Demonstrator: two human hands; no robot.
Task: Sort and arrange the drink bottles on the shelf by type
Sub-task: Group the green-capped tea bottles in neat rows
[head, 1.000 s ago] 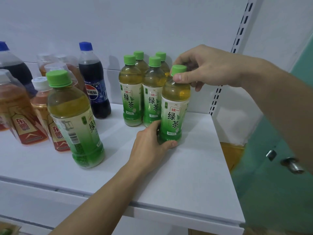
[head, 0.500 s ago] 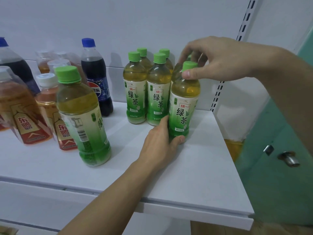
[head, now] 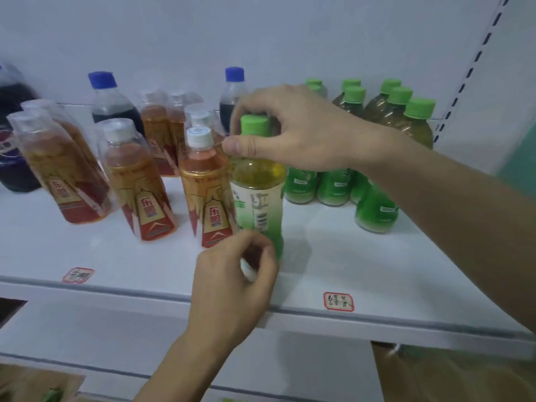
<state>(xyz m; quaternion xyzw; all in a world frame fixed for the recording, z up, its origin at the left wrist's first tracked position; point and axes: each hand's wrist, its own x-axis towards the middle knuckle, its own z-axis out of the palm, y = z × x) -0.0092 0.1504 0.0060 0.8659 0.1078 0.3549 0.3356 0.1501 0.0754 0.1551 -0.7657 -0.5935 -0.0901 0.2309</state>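
My right hand (head: 293,132) has its grip on the neck of one green tea bottle (head: 258,184): thumb in front just under the green cap (head: 254,124), the other fingers curled around the back. The bottle stands on the shelf (head: 333,271), its barcode side turned to me. My left hand (head: 235,274) is low, in front of the bottle foot, with the fingers loosely curled. I cannot tell if they touch the bottle or pinch something small and white.

To the right of my grip and further back stands the group of green tea bottles (head: 374,181), close together, with a handwritten label (head: 338,301) on the shelf edge below them. So this part looks nearly finished, and the bottle in my grip is the only green one that I see apart from them.

Directly left of my grip, almost touching the bottle, stand the orange drink bottles (head: 145,192), some still in plastic wrap. Cola bottles (head: 111,103) with blue caps stand mixed behind and between them. I judge this left side is not yet sorted: the cola must be separated from the orange drinks.
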